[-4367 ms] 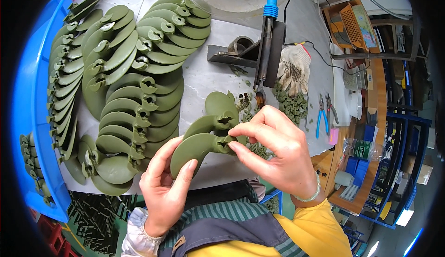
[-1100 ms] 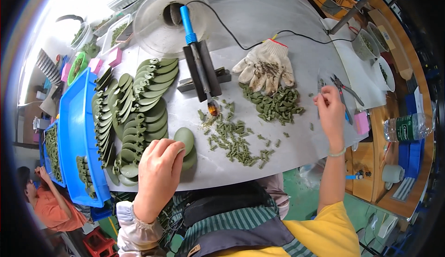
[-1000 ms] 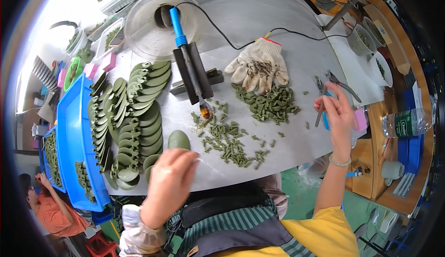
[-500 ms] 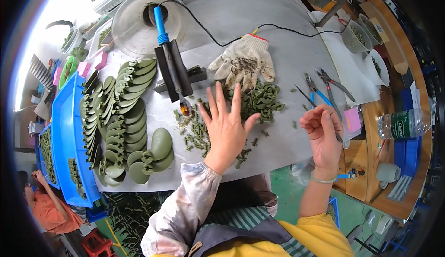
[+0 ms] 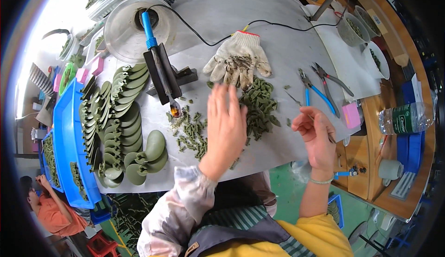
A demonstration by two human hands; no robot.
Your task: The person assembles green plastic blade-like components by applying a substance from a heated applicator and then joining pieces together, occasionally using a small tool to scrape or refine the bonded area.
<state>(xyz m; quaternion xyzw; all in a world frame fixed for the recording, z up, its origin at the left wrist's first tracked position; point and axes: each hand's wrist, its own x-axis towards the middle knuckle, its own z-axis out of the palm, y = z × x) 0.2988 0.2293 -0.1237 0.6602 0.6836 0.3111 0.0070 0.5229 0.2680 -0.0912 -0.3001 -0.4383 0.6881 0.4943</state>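
1. A grey bench (image 5: 259, 20) in a cluttered workshop carries the work, with a soldering iron (image 5: 160, 67) with a blue handle lying on its black stand as the landmark.
2. The left hand (image 5: 225, 122) is spread flat, fingers open and holding nothing, over the bench just right of the iron's tip.
3. Beneath and beside that hand lies a pile of small green pieces (image 5: 259, 106), right of the iron, with a looser scatter of green offcuts (image 5: 192, 132) just below the iron's tip.
4. The right hand (image 5: 317, 134) hovers well right of the iron, fingers curled around a thin tool; what kind of tool cannot be told.
5. A soiled white work glove (image 5: 238, 60) lies right of the iron, above the pile.
6. Blue-handled pliers (image 5: 311, 90) rest far right of the iron.
7. Rows of green propeller-shaped parts (image 5: 118, 118) lie left of the iron, beside a blue tray (image 5: 65, 132).
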